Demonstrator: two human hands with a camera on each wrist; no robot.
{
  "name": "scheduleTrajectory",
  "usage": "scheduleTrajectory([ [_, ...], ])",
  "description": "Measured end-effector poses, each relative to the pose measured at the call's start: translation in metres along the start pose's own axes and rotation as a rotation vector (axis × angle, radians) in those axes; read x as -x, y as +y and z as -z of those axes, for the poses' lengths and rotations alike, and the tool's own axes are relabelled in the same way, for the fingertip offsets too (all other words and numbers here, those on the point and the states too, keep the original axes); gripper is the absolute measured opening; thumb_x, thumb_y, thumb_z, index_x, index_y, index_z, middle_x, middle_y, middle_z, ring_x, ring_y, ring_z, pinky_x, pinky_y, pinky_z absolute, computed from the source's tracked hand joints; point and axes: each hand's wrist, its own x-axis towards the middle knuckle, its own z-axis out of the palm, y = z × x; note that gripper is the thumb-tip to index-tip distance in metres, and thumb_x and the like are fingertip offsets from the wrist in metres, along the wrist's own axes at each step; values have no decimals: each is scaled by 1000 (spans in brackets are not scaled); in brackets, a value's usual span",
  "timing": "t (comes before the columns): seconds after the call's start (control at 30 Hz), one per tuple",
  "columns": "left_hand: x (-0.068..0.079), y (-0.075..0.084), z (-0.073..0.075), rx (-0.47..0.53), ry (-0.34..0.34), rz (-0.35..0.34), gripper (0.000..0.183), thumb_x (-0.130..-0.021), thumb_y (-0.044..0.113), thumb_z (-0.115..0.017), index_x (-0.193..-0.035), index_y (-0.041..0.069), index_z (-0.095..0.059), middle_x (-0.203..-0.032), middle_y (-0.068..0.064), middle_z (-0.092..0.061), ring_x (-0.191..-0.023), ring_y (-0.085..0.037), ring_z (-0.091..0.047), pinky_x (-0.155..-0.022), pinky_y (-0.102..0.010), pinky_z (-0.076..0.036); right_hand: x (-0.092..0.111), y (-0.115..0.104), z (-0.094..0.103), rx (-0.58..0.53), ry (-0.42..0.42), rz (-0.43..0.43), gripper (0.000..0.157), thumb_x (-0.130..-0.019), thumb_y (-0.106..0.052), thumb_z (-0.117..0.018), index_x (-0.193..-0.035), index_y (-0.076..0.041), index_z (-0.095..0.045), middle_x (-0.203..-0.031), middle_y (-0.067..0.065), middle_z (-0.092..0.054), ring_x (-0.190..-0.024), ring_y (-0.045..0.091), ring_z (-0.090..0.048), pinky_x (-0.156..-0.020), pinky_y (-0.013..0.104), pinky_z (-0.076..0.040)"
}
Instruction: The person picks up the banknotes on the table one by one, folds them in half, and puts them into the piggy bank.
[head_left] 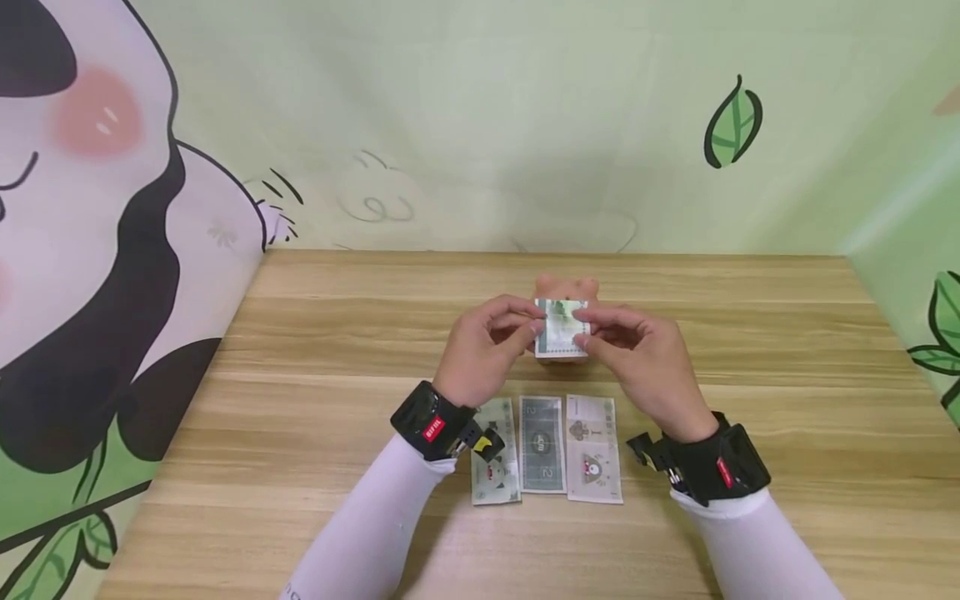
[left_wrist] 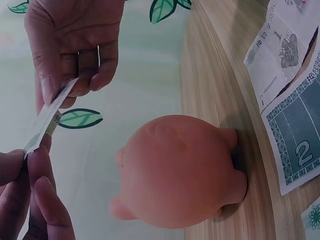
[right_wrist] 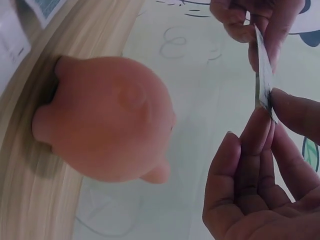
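Observation:
Both hands hold one folded banknote (head_left: 562,331) above a pink piggy bank (left_wrist: 175,170). My left hand (head_left: 483,346) pinches the note's left edge between thumb and fingers. At the opposite edge, my right hand (head_left: 645,358) pinches it the same way. In the wrist views the note appears nearly edge-on, clear of the pig's back. The piggy bank stands on its feet on the table, and the note hides much of it in the head view. Closer to me lie three flat notes: a green one (head_left: 504,475), a dark blue-grey one (head_left: 542,446) and a pale one (head_left: 595,450).
The wood-grain table (head_left: 337,333) extends to a pale green backdrop (head_left: 480,125) with leaf drawings. A large panda picture (head_left: 75,250) covers the left side. Each wrist wears a black camera strap, and both forearms have white sleeves.

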Motion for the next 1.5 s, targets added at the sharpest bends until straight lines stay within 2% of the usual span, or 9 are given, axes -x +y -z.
scheduleTrajectory([
  [0.2,0,0,0,-23,-2,12,12,-99,12,-70,-110,11,-73,-94,-1,-81,-89,-15,-72,-89,-33,-59,-1,1,-1,91,25,48,22,-93,-11,-77,-115,-6,-77,-110,11,-76,-92,15,-67,-79,16,-56],
  [0.53,-2,-1,-2,-99,-11,2,15,-91,10,-80,-106,10,-77,-96,-3,-75,-86,-15,-68,-79,-28,-60,-2,4,-1,157,40,86,15,-94,-6,-75,-108,-3,-78,-103,10,-74,-92,16,-66,-78,16,-54],
  [0.73,-1,-1,-1,-138,3,-11,10,-92,9,-77,-102,9,-79,-102,-3,-64,-94,-18,-63,-79,-31,-58,-2,3,0,140,24,88,12,-94,-6,-74,-105,-2,-78,-110,10,-67,-102,19,-62,-85,24,-55],
  [0.83,-2,-1,-1,-139,-1,-8,9,-93,11,-76,-102,9,-78,-109,-2,-68,-100,-18,-64,-80,-32,-59,-2,2,0,134,4,70,11,-95,-10,-74,-104,-5,-79,-115,9,-72,-106,19,-63,-87,29,-54],
  [0.93,-2,0,-2,-141,-12,5,10,-95,13,-75,-104,9,-76,-109,-2,-74,-100,-18,-67,-83,-32,-59,-2,2,0,130,-16,42,13,-97,-13,-73,-106,-6,-78,-111,10,-77,-103,21,-66,-87,30,-54],
  [1.1,-1,2,-3,-125,-31,48,14,-96,14,-74,-109,8,-73,-101,-3,-76,-90,-16,-68,-83,-31,-58,-2,2,-1,107,-51,19,16,-100,-17,-70,-111,-6,-75,-105,11,-77,-96,19,-68,-86,26,-55],
  [1.2,0,2,-3,-101,-36,59,18,-96,12,-73,-114,9,-72,-100,-3,-74,-88,-16,-68,-81,-31,-59,-3,4,-2,76,-58,30,20,-100,-14,-68,-117,-5,-72,-104,12,-76,-91,18,-69,-79,22,-55],
  [1.33,0,0,-3,-96,-40,35,20,-97,11,-72,-117,12,-73,-100,-2,-74,-89,-16,-68,-82,-31,-58,-4,6,-2,48,-57,59,20,-100,-11,-69,-119,-6,-72,-104,12,-76,-88,16,-69,-75,21,-55],
  [1.5,0,-2,-3,-128,-42,9,19,-97,12,-71,-115,15,-76,-102,-1,-75,-89,-16,-68,-82,-32,-58,-4,6,-3,55,-63,52,18,-100,-15,-69,-115,-7,-76,-108,10,-78,-93,13,-70,-79,20,-56],
])
